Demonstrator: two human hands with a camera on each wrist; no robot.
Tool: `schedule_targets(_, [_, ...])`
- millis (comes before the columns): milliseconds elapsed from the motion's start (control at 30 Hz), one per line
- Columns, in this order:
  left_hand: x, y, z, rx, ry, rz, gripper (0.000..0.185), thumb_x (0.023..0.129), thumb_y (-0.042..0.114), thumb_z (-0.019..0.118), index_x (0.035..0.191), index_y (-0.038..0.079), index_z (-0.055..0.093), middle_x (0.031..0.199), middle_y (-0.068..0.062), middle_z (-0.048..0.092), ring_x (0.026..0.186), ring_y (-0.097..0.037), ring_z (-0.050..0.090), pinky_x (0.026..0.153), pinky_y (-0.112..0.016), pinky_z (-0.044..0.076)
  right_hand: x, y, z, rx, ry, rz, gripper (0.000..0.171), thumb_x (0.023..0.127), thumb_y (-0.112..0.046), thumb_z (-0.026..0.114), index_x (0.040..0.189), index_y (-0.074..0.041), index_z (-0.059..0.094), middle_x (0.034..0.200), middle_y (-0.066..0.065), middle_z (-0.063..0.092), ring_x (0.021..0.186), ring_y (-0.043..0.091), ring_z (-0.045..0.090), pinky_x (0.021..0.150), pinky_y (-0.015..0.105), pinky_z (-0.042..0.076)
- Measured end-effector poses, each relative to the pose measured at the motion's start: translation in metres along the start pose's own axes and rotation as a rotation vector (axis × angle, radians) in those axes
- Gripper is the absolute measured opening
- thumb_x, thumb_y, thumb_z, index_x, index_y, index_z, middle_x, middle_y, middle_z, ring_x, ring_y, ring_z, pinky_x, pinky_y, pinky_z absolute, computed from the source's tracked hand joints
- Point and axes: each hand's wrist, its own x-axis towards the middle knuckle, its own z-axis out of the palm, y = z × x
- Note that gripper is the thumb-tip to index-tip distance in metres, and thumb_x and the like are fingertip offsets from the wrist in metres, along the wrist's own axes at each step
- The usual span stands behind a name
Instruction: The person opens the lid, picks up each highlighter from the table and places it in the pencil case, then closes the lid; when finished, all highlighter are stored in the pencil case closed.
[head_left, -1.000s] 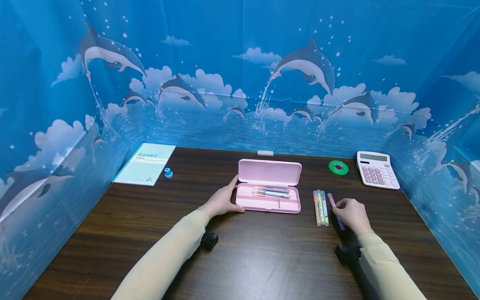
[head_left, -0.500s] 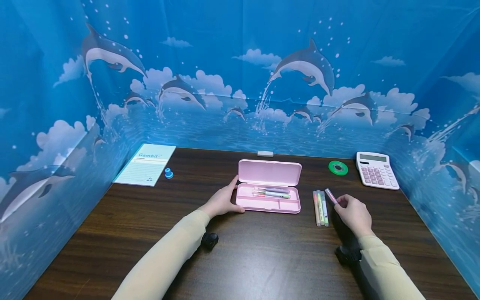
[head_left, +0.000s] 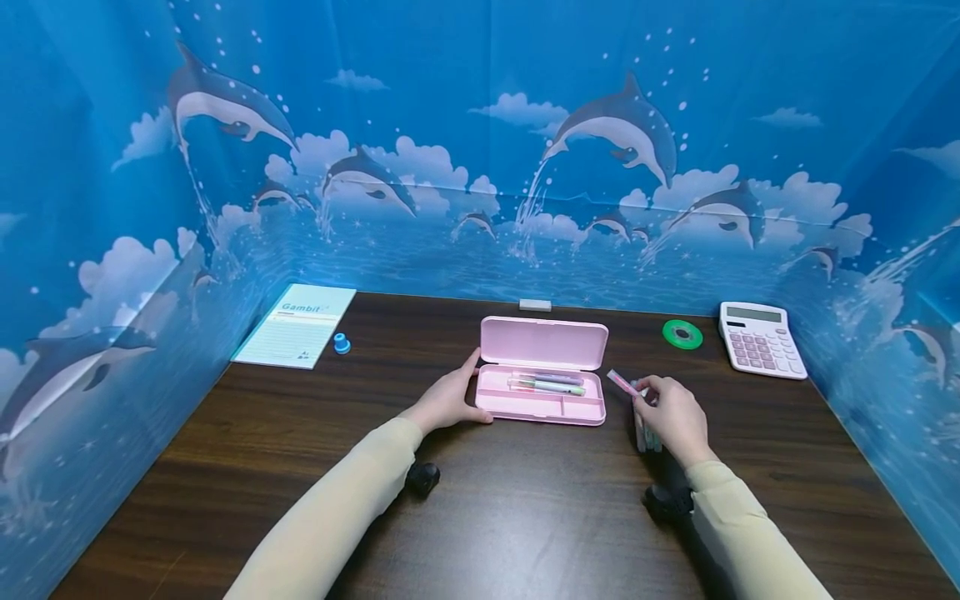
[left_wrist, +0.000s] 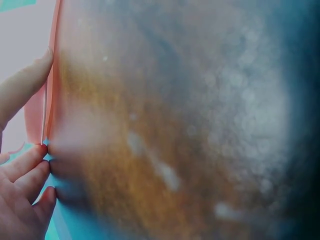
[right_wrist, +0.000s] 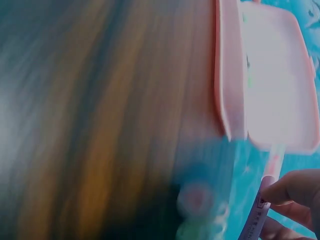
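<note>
An open pink pencil case [head_left: 543, 342] lies on the table, lid raised, with several pens [head_left: 553, 387] in its back compartment. My left hand [head_left: 446, 403] holds its left end, thumb at the front corner and fingers at the side. In the left wrist view, thumb and fingertips press against the pink case wall [left_wrist: 50, 100]. Thumb and fingers of my right hand [head_left: 677, 418] pinch a purple highlighter [right_wrist: 256, 217] with a pink, clear-capped end. That end tilts up toward the case's right side. Several more highlighters [head_left: 647, 438] lie below the right hand, partly hidden by it.
A green tape roll [head_left: 682, 334] and a white calculator [head_left: 763, 340] lie at the back right. A white eraser-like block [head_left: 535, 305] sits behind the case. At the back left are a notepad [head_left: 296, 327] and a small blue object [head_left: 341, 343]. A dolphin-print curtain [head_left: 420, 250] borders the table.
My right hand has lifted the purple highlighter off the table and carried it left, over the other highlighters toward the case. My left hand has stayed on the case.
</note>
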Motion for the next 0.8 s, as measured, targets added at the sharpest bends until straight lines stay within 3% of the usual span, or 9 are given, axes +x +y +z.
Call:
schedule_targets(233, [0.0,0.0,0.0,0.008,-0.005,-0.002,0.118,0.07,0.038,0.084,0.154,0.012,0.004,0.147,-0.009,0.041,0.134,-0.025,0.04,0.109,-0.043,0.032,0.006,-0.03,0.019,-0.003,-0.007,-0.111,0.019,0.081,-0.016,0.072,0.098,-0.006,0.069,0.086,0.01,0.062,0.073,0.022,0.055,0.065,0.039,0.05])
schedule_targets(433, [0.0,0.0,0.0,0.005,0.0,-0.003,0.118,0.071,0.038,0.084,0.154,0.012,0.004,0.147,-0.009,0.042,0.134,-0.025,0.04,0.109,-0.044,0.032,0.01,-0.06,0.036,-0.008,-0.018,-0.236,0.013,0.079,-0.016,0.074,0.091,-0.01,0.07,0.08,0.005,0.06,0.071,0.019,0.052,0.062,0.035,0.048])
schedule_targets(667, [-0.001,0.002,-0.001,0.005,-0.007,-0.007,0.118,0.071,0.039,0.083,0.154,0.013,0.004,0.148,-0.008,0.041,0.135,-0.025,0.039,0.11,-0.044,0.031,0.012,-0.089,0.048,-0.015,-0.051,-0.296,0.01,0.079,-0.016,0.075,0.088,-0.013,0.073,0.078,0.001,0.059,0.071,0.016,0.053,0.064,0.034,0.048])
schedule_targets(800, [-0.001,0.002,-0.001,0.004,-0.004,-0.01,0.117,0.071,0.038,0.083,0.154,0.013,0.005,0.148,-0.008,0.041,0.135,-0.025,0.039,0.11,-0.044,0.031,0.015,-0.101,0.054,-0.035,-0.028,-0.365,0.008,0.078,-0.015,0.076,0.085,-0.012,0.074,0.076,0.0,0.06,0.071,0.016,0.055,0.065,0.033,0.047])
